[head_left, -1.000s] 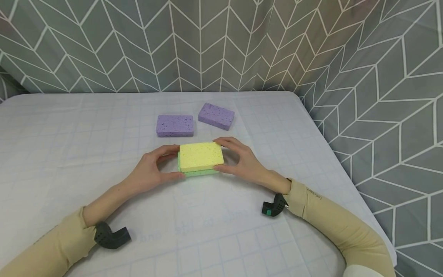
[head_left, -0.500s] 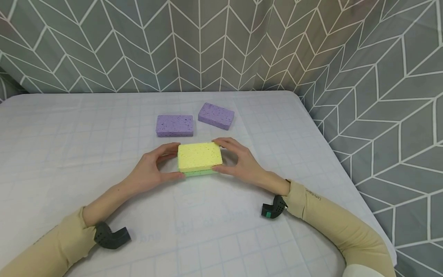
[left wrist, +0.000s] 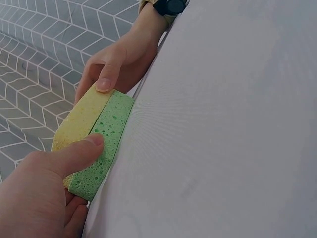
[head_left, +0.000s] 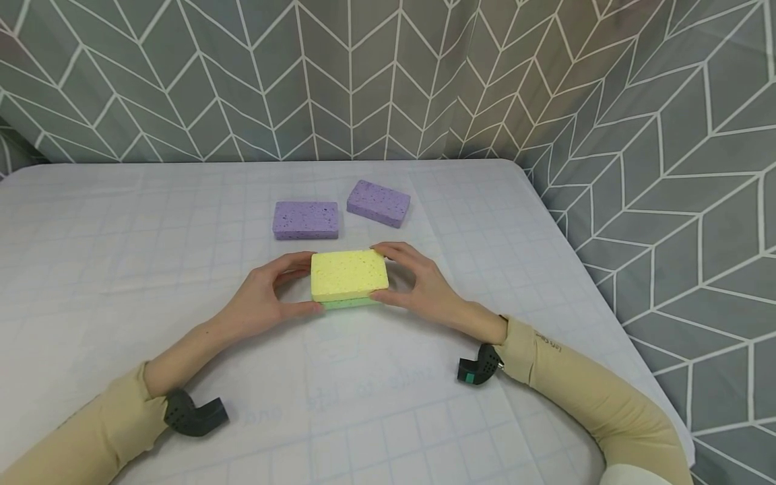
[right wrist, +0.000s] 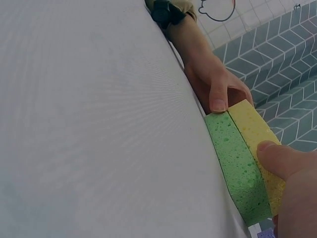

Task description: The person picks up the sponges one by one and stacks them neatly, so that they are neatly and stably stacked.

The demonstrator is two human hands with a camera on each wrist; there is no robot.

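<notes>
A yellow sponge (head_left: 348, 276) lies flat on top of a green sponge (head_left: 350, 304) in the middle of the table, the two edges nearly lined up. My right hand (head_left: 424, 283) grips the yellow sponge at its right end, thumb on the near side and fingers at the far corner. At the left end my left hand (head_left: 263, 293) holds the green sponge, its thumb on the near face, as the left wrist view shows. In the right wrist view the green sponge (right wrist: 240, 168) rests against the tabletop beneath the yellow one (right wrist: 255, 129). Most fingers are hidden behind the sponges.
Two purple sponges lie behind the stack: one straight (head_left: 306, 220), the other turned at an angle (head_left: 378, 203) to its right. A white cloth (head_left: 151, 229) covers the table. Grey patterned curtains (head_left: 327, 81) stand at the back and right.
The yellow sponge has shifted slightly left over the green one, with my right hand moving along with it. My left hand and the purple sponges stay in place.
</notes>
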